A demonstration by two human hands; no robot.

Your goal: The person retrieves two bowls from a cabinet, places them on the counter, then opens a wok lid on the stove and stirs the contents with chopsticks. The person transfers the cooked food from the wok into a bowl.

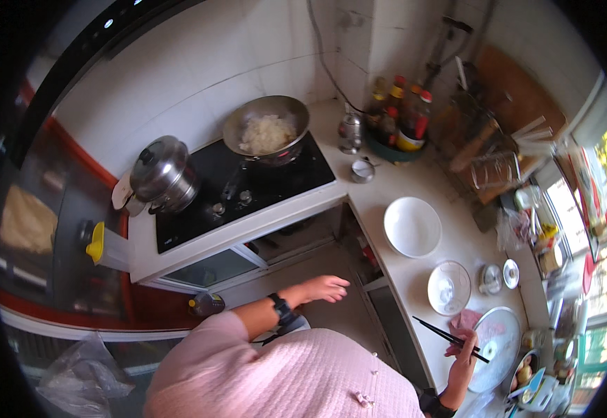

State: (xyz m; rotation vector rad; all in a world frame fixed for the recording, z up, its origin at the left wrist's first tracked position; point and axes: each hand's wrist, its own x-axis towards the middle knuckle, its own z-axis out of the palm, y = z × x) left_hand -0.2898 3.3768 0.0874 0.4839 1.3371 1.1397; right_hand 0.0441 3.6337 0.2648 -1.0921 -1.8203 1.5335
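Black chopsticks (447,337) are in my right hand (463,351), over the counter beside a pink cloth (465,323) and a large round lid (499,347). My left hand (326,289) holds nothing, its fingers apart in the air before the cabinets. On the black gas hob (204,227) stands a metal wok (232,121) with pale, shredded-looking food (267,134) in it. A lidded steel pot (165,175) stands at the hob's left end. A white bowl (412,227) and a second bowl (449,288) rest on the counter.
Bottles (410,120) stand in a green basin (390,151) in the corner, near a small metal cup (362,171). Cutting boards (518,94) lean at the back right. A jug with a yellow lid (110,248) is left of the hob. An oil bottle (207,303) stands low at left.
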